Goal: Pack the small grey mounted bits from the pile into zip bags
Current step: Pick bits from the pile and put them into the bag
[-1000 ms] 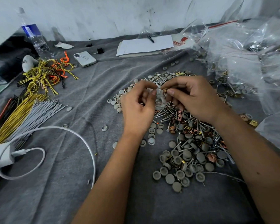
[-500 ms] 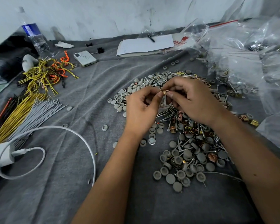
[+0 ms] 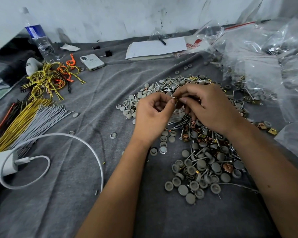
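1. The pile of bits (image 3: 201,162) lies on the bench (image 3: 96,103), right of centre.
2. Zip bags (image 3: 272,62) sit behind and right of it.
3. Wire bundles (image 3: 29,115) lie far left.
4. A phone (image 3: 92,62) and notepad (image 3: 156,48) lie at the back.

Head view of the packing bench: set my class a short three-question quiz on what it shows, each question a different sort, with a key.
1. True or false: both hands meet above the pile of grey bits.
2. The phone lies: A) beside the yellow wires B) on the notepad C) inside a bag.
3. Fill in: the left hand and right hand pinch a small ___-coloured clip.

Key: 1 true; 2 A; 3 brass.
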Tool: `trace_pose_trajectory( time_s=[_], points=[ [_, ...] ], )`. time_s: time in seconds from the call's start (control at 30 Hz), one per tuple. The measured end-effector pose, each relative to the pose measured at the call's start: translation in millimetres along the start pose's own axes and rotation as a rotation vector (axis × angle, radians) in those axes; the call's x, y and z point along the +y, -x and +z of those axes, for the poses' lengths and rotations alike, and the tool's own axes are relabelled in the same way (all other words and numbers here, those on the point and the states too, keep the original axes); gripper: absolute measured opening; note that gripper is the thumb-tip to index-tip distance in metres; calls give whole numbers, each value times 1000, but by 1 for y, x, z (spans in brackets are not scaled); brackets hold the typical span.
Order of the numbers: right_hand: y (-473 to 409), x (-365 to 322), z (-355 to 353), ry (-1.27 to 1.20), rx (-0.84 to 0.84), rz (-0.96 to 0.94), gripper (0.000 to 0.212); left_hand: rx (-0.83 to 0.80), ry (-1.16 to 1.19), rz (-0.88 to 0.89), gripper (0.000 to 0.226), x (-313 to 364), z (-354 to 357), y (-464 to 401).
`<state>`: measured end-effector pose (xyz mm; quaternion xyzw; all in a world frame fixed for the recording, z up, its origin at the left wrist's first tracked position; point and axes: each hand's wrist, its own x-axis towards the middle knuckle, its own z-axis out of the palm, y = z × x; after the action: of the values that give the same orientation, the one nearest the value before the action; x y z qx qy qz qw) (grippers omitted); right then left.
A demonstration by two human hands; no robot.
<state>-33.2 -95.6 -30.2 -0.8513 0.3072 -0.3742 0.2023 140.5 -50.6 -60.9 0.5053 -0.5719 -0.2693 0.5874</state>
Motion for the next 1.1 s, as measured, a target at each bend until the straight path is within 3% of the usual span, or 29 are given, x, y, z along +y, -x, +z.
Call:
trace_pose_trajectory(
  time_s=[0.2, 0.53, 0.87, 1.1],
  points=[
    [-2, -3, -1, 160, 26, -76, 20, -4, 65, -35, 15, 1, 1, -1],
    [-2, -3, 3, 201, 58, -118, 18, -14, 108, -59, 14, 1, -2, -2],
    [0, -9, 8, 110, 158, -73, 17, 56, -109, 113, 9, -6, -2, -2],
    [0, -9, 4, 113, 139, -89, 17, 44, -134, 99, 12, -7, -1, -3]
  ],
)
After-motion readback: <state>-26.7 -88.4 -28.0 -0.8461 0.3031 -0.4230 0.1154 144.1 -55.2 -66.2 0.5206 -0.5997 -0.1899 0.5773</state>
